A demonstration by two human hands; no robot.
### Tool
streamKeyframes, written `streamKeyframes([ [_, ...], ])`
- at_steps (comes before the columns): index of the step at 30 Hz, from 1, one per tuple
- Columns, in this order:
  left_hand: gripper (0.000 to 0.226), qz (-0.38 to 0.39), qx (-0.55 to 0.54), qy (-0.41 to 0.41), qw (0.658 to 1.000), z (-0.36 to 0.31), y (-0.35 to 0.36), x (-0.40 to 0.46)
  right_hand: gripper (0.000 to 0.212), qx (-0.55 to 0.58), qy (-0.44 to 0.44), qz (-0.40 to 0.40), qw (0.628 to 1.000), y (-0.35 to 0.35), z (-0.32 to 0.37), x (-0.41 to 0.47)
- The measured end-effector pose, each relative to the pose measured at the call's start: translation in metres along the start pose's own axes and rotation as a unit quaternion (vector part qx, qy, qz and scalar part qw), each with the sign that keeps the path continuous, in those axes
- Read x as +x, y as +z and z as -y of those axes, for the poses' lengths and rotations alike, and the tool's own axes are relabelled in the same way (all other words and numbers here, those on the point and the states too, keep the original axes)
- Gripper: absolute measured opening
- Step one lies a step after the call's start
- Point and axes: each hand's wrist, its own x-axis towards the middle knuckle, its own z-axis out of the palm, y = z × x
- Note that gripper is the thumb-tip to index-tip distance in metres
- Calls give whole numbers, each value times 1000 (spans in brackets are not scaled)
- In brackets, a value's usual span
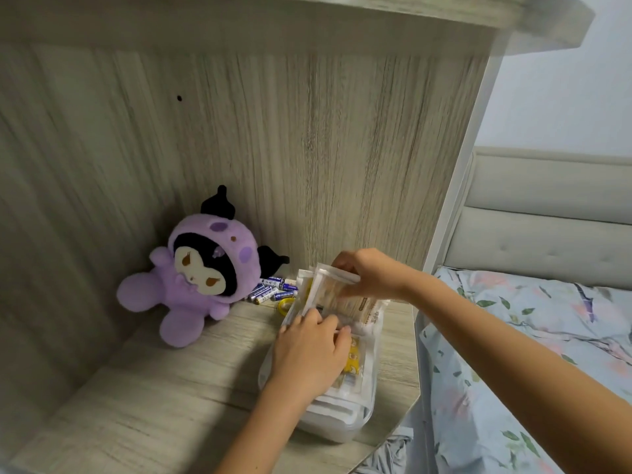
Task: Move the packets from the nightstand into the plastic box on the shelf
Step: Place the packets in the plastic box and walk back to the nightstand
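Pinching packets (pixel 337 295): right hand (pixel 371 273); left hand (pixel 309 350) grips packets inside plastic box (pixel 328 425).

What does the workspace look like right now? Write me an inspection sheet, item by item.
Surface: pale wood-grain shelf, back panel behind it.
Job's things: clear plastic box near the shelf's right edge, packets lying inside; a bundle of packets stands upright at its far end.
Clutter: purple plush toy in the corner; loose batteries and a yellow tape roll beside it.
Hands: right hand grips the bundle's top; left hand rests over the box, fingers at the bundle's base.
Cables: nothing seen.
Surroundings: bed with floral bedding and padded headboard to the right.
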Motion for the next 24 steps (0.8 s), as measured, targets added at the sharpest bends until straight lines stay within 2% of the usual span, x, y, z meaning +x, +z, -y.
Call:
streamKeyframes([
  [5, 38, -11, 7, -2, 1000, 0, 0, 1, 50, -51, -8, -32, 998, 11, -1, 7],
  [10, 40, -27, 25, -8, 999, -3, 0, 3, 44, -99, -15, -22, 995, 19, 3, 13],
  [17, 52, 21, 31, -29, 999, -5, -4, 8, 47, -77, -11, -53, 996, 32, -3, 1],
  [21, 53, 40, 9, -31, 999, 0, -6, 10, 61, 44, -2, -20, 999, 25, -11, -6],
  [24, 55, 46, -17, -20, 999, 6, -9, 8, 52, 176, 39, -56, 982, 10, -20, -19],
])
